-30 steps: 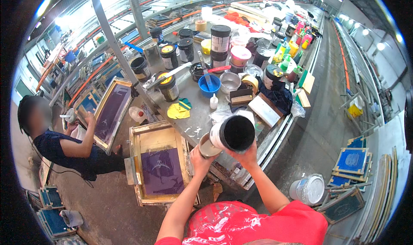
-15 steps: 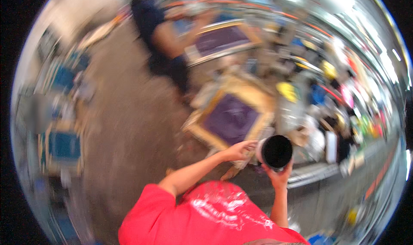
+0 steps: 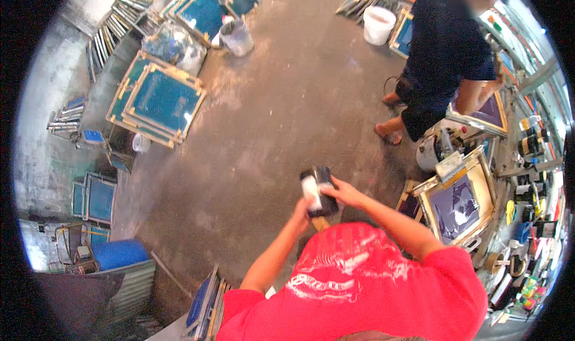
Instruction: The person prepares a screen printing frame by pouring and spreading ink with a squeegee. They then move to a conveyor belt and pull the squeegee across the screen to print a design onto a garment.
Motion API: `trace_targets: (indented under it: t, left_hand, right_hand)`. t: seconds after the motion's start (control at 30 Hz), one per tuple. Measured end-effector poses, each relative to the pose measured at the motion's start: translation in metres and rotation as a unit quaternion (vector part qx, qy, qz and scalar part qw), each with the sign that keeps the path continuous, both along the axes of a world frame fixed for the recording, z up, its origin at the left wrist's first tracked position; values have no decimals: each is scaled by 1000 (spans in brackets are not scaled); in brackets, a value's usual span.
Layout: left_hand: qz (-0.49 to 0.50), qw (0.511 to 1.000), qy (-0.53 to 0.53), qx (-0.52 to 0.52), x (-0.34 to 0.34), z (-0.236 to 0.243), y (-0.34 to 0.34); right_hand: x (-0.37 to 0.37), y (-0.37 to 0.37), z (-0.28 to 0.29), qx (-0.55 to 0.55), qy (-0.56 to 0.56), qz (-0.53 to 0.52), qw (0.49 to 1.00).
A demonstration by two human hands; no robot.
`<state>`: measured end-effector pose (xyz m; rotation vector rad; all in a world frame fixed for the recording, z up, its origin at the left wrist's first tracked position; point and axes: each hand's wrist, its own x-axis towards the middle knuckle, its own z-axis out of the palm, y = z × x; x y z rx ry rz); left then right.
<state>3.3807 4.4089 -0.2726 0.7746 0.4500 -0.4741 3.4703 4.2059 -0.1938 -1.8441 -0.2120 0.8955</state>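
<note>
In front of my chest, over the bare floor, I hold a dark round container [image 3: 326, 204] with a black surface and a white patch on one side. It is tilted, and motion smears its outline. My left hand [image 3: 303, 214] grips it from the lower left. My right hand [image 3: 342, 192] is closed on its right side, with the fingers reaching over the white part. What the container has inside cannot be made out.
A co-worker in dark clothes [image 3: 446, 41] stands at the bench on the right. A wooden-framed screen [image 3: 485, 191] with purple mesh lies nearer on it. Blue framed screens [image 3: 162, 98] lean at the left, near a grey bucket [image 3: 236, 38]. A white bucket [image 3: 378, 26] stands far off.
The view has swung left, so the bench and co-worker are now at the right. The container has moved from right of my body to in front of it and is tilted differently.
</note>
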Motion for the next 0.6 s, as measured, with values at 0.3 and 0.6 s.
trace_targets:
  t: [0.3, 0.6]
  left_hand:
    - [271, 946, 174, -29, 154, 14, 311]
    - [416, 830, 321, 188, 130, -59, 297]
  right_hand:
    - [166, -10, -115, -138, -141, -65, 978]
    - [254, -200, -199, -386, 118, -168, 900]
